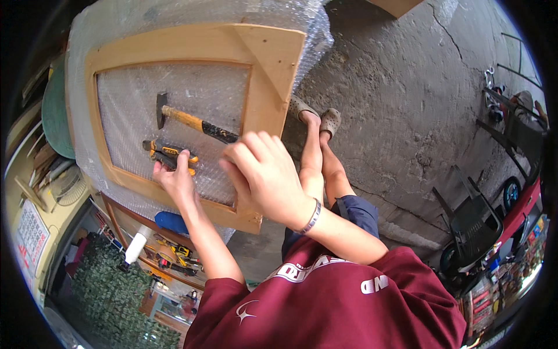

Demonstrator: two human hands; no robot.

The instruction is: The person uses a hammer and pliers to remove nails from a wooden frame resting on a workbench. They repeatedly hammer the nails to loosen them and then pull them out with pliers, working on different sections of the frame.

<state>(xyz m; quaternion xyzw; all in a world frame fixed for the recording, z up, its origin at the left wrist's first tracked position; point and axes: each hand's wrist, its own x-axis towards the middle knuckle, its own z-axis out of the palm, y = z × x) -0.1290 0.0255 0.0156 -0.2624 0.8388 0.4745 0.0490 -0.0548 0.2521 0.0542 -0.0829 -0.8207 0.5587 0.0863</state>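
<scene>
- Seen from above, a person in a maroon shirt (343,302) and dark blue shorts (361,214) works over a table (139,18) covered in clear bubble wrap.
- A pale wooden frame (273,110) lies flat on the wrap, its inner opening showing more bubble wrap; one wide corner piece sits at the upper right.
- Inside that opening, toward its lower left, are pliers (168,152) with black and orange handles, their metal head pointing left.
- The left hand (175,179) reaches up from below to the pliers, its thumb and fingers pinching the handles.
- Above the pliers, also inside the opening, a hammer (195,121) lies at a slant: dark metal head at the left, wooden shaft, black grip running down to the right.
- The right hand (261,166), with a patterned bracelet (314,216) on its wrist, is in front of the grip's end and the frame's right side. Its fingers are curled inward; whether they hold or touch anything cannot be told.
- Beyond the table is a cracked grey concrete floor (401,99), where the person's feet stand in beige clogs (330,121).
- At the right stands a dark chair (478,224).
- At the left, a round fan (68,187) sits near the table's edge.
</scene>
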